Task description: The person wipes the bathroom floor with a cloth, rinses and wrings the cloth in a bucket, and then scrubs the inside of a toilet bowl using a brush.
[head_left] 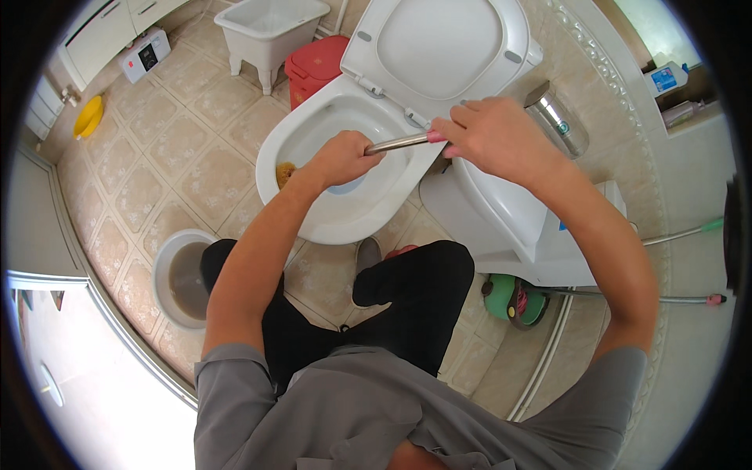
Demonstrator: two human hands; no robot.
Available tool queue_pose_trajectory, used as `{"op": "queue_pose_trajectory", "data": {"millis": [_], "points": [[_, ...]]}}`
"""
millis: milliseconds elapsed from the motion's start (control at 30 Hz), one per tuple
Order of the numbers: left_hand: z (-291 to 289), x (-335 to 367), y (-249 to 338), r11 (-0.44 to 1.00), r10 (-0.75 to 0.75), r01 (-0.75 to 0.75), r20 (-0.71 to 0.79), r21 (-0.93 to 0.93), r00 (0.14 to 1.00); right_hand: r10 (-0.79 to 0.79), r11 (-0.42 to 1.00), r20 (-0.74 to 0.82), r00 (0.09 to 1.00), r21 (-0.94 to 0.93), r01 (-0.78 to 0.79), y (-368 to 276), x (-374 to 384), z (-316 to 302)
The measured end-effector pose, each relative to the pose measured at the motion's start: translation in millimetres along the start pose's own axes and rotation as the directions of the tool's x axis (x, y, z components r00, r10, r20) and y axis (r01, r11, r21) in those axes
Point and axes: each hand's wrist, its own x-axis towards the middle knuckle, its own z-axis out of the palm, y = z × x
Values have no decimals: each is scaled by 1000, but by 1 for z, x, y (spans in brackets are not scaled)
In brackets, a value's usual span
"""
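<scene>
Scrubbing looks under way, unfinished: left hand (341, 159) and right hand (489, 135) grip the metal rod (406, 142); the tan clump (284, 173) in the toilet (337, 230) is probably its head.

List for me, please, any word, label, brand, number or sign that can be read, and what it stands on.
None can be read.
White bottle, right: blue label, too small.
White box-shaped unit, upper left: dark panel and red mark, too small.
Steel cylinder: teal mark, too blurred.
Metal rod: no text visible.
</scene>
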Motion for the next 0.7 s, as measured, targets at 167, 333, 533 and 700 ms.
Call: {"op": "queue_pose_trajectory", "data": {"millis": [167,333,533,700], "points": [[-4,-4,4,997,-36,25,158,69,987,397,843,436,808,175,-508,-19,4,-3],[43,-28,-3,959,9,-9,2,284,1000,395,691,604,692,300,-657,-42,-27,21],[56,-61,19,873,224,-181,-45,452,973,308,751,448,839,427,-503,-73,-73,34],[-31,-61,-30,984,-43,75,-196,162,980,400,794,656,640,101,-599,-55,-46,79]]}}
